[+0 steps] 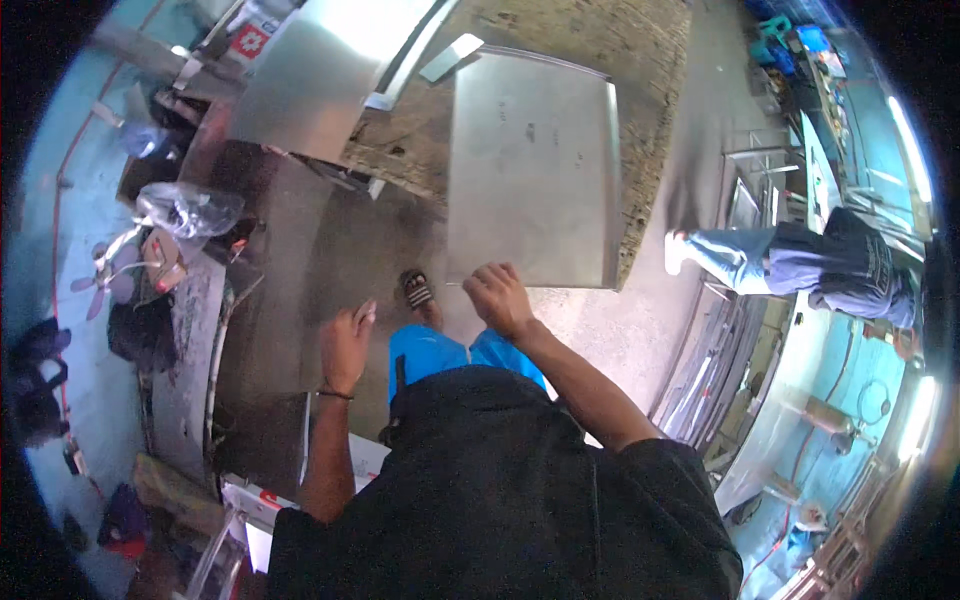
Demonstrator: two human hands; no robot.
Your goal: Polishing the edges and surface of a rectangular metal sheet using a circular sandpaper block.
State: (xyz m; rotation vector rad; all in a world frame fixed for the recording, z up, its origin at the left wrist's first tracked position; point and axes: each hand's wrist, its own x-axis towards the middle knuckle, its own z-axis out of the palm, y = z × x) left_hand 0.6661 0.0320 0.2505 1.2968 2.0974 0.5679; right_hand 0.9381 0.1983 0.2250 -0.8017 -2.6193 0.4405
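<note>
A grey sheet metal panel [535, 170] with raised, folded edges lies on the worn wooden tabletop in front of me. My right hand [498, 300] is at its near edge, fingers curled and closed. Whether they grip that edge or hold something small is hidden. Lower and to the left, my left hand [347, 345] hangs in the air, away from the panel. Its fingers are drawn together, with a small pale spot at the tips that I cannot make out.
Another shiny metal sheet [300, 75] and a narrow metal strip [451, 57] lie at the far left of the wooden table [655, 110]. A cluttered bench with a plastic bag [190, 210] stands left. Right, a person [800, 260] is near racks of metal lengths [722, 365].
</note>
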